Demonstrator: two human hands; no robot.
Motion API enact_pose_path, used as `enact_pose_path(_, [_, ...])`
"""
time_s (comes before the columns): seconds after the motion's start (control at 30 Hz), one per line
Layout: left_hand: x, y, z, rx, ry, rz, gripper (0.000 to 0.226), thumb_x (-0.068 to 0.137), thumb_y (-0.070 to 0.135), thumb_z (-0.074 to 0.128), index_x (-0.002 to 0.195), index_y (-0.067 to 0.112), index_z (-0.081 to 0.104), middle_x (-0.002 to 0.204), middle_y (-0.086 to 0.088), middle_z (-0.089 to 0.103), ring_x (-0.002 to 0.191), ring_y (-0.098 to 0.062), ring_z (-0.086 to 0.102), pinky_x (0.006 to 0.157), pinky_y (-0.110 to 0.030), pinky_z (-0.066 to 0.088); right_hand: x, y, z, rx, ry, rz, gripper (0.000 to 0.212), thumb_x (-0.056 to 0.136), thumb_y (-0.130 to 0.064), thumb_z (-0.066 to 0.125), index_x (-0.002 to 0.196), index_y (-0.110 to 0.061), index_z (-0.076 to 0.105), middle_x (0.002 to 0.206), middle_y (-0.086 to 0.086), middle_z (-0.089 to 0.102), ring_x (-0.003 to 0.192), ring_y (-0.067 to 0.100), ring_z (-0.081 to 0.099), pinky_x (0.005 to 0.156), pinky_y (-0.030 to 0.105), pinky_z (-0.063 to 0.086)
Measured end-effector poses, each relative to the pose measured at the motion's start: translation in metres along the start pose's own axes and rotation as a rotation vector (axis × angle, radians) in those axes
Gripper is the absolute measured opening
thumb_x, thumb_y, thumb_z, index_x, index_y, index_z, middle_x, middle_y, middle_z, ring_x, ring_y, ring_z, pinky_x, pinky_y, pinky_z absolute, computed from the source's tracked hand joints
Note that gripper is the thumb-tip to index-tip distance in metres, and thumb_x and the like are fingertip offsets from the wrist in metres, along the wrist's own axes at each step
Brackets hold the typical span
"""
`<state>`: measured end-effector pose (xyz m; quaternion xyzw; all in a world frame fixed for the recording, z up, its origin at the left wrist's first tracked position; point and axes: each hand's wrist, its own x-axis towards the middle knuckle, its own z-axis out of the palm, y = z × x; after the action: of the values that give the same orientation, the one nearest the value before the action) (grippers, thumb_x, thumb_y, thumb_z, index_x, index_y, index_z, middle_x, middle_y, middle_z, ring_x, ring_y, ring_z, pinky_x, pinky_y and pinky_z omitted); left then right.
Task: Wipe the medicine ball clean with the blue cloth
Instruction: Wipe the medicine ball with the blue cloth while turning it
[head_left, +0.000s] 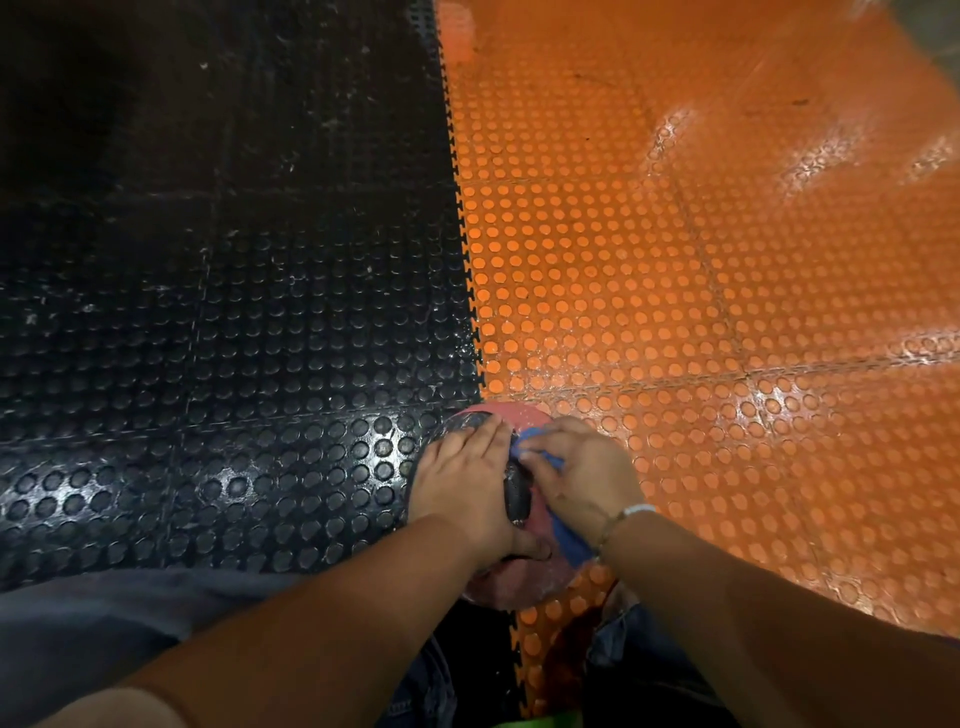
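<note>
Just one wide-angle head cam, aimed forward and steeply down, close above the left hand (467, 488) and right hand (582, 478), straddling where the black floor mat (208, 312) meets the orange floor mat (675, 312).

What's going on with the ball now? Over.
Left hand flat on medicine ball. Right hand holds blue cloth against it. Nothing in the way.

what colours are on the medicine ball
The medicine ball is pinkish red with black textured panels, best seen in the head view.
</note>
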<state>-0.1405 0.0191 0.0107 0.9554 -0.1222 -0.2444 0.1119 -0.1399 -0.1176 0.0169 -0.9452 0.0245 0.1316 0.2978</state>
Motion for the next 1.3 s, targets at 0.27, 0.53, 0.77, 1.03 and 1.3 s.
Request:
enact_pose_path(0.27, [-0.006, 0.004, -0.002, 0.050, -0.029, 0.010, 0.130, 0.057, 0.073, 0.072, 0.152, 0.022, -0.001, 0.159, 0.011, 0.001, 0.144, -0.015, 0.007, 0.117, -0.036, 0.005, 0.001, -0.004, -0.001, 0.029, 0.004, 0.145, 0.020, 0.091, -0.028, 0.055, 0.103, -0.024, 0.070, 0.102, -0.009, 0.060, 0.093, 0.012, 0.057, 0.087, 0.025, 0.045])
enact_pose_path(0.53, [-0.005, 0.001, -0.005, 0.078, -0.090, 0.044, 0.131, 0.057, 0.075, 0.070, 0.152, 0.027, -0.008, 0.159, 0.015, -0.007, 0.145, -0.012, 0.000, 0.118, -0.040, -0.006, 0.009, 0.015, -0.010, 0.157, 0.058, 0.356, 0.019, 0.090, -0.030, 0.058, 0.101, -0.023, 0.072, 0.110, 0.000, 0.068, 0.090, 0.017, 0.060, 0.087, 0.030, 0.049])
enact_pose_path(0.77, [-0.001, 0.000, -0.006, 0.064, -0.093, 0.033, 0.131, 0.055, 0.073, 0.072, 0.152, 0.028, -0.005, 0.159, 0.017, -0.005, 0.145, -0.010, 0.001, 0.118, -0.041, -0.008, 0.000, 0.006, -0.001, -0.064, 0.015, -0.027, 0.023, 0.091, -0.033, 0.055, 0.107, -0.026, 0.069, 0.106, -0.007, 0.062, 0.092, 0.011, 0.054, 0.088, 0.023, 0.043])
enact_pose_path(1.03, [-0.003, -0.002, -0.009, 0.078, -0.098, 0.013, 0.133, 0.053, 0.075, 0.072, 0.152, 0.028, -0.003, 0.159, 0.015, -0.001, 0.145, -0.012, 0.005, 0.119, -0.041, -0.005, 0.002, -0.003, 0.000, -0.085, -0.011, 0.018, 0.025, 0.093, -0.030, 0.050, 0.107, -0.023, 0.069, 0.107, -0.003, 0.061, 0.095, 0.016, 0.056, 0.086, 0.026, 0.043])
enact_pose_path(1.3, [-0.006, -0.009, -0.015, 0.097, -0.125, -0.030, 0.135, 0.051, 0.077, 0.071, 0.152, 0.029, -0.004, 0.159, 0.016, 0.000, 0.146, -0.013, 0.006, 0.117, -0.039, -0.008, 0.005, 0.021, -0.004, 0.068, 0.039, 0.274, 0.023, 0.093, -0.030, 0.053, 0.107, -0.024, 0.070, 0.114, -0.001, 0.065, 0.093, 0.016, 0.055, 0.086, 0.022, 0.039])
